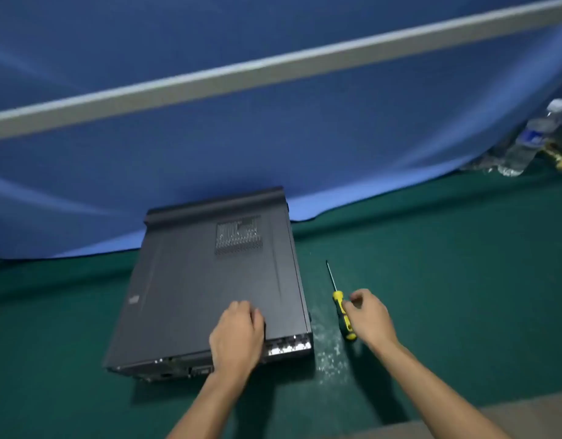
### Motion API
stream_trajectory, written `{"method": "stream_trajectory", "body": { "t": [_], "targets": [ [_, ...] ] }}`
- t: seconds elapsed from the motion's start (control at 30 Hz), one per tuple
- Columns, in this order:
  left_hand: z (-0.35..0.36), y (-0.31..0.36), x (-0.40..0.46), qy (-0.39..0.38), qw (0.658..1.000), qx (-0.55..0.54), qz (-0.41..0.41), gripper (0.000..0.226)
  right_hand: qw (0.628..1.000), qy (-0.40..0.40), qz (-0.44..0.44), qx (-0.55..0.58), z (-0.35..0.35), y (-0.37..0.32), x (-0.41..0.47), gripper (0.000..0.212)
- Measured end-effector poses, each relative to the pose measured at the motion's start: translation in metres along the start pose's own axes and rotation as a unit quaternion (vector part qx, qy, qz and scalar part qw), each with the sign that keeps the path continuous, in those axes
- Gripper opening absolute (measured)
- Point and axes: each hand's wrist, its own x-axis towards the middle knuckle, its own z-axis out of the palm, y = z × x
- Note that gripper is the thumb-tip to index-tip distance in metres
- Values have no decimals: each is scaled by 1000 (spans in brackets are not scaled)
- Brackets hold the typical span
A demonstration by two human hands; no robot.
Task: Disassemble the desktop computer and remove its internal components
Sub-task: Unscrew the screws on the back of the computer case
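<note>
dim light | soft shadows toward viewer | motion blur | edges bowed

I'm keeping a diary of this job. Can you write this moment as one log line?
case: computer case flat, closed | left hand resting on it | right hand at screwdriver handle, grip unclear

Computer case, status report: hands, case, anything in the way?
Left hand resting on closed computer case. Right hand at screwdriver, grip unclear. Nothing blocking.
</note>
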Motion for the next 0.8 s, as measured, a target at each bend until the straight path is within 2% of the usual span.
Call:
{"method": "stream_trajectory", "body": {
  "t": [0.1,0.2,0.3,0.4,0.47,0.6,0.7,0.77,0.8],
  "targets": [
    [6,1,3,23,997,62,26,23,996,-24,33,-85,15,17,10,45],
    [11,1,-1,30,996,76,43,24,989,-50,66,-121,33,29,13,53],
    [10,-9,0,21,999,10,47,28,986,-33,61,-151,45,38,13,51],
    [10,-15,-4,10,994,-100,31,27,989,-26,87,-120,49,42,15,41],
    [10,-15,-10,8,989,-147,18,24,987,-51,131,-76,47,42,15,33],
    [9,-13,-12,12,972,-233,-9,17,958,-104,189,189,36,35,-12,10],
    [7,-8,-25,71,931,-351,-65,25,951,-90,162,249,20,30,-47,26],
    [9,-5,-44,107,912,-392,-55,31,954,-86,124,259,9,25,-76,31],
    [11,-4,-53,102,908,-404,-45,32,952,-85,102,275,5,22,-90,35]
  ]
}}
